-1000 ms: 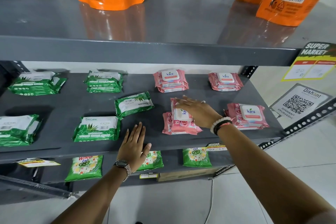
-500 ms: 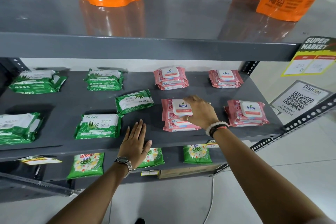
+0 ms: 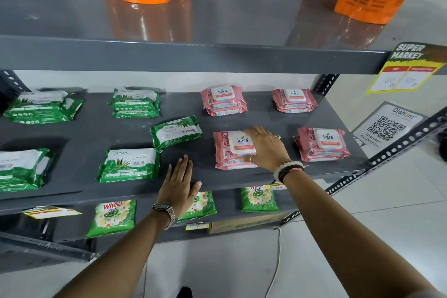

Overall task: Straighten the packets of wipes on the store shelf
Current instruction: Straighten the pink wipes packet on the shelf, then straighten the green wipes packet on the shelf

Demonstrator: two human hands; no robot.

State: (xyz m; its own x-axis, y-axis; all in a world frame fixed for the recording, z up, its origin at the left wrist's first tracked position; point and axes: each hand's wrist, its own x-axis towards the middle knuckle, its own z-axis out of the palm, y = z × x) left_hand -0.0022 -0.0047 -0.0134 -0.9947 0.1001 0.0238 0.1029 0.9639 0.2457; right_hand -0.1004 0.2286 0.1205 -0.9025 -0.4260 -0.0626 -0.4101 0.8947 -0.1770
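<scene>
**Both arms out, right hand on the pink stack**

Landmark: front pink wipes stack [image 3: 231, 150]. Your right hand [image 3: 267, 149] lies over its right half, palm down, fingers curled across the top edge, thumb tucked against the near side. Bead bracelets on that wrist; forearm runs back toward the lower right. Your left hand [image 3: 180, 184] sits just left of the stack and nearer to you, flat, palm down, fingers straight and close together, thumb splayed right, holding nothing. Watch on that wrist.
</scene>
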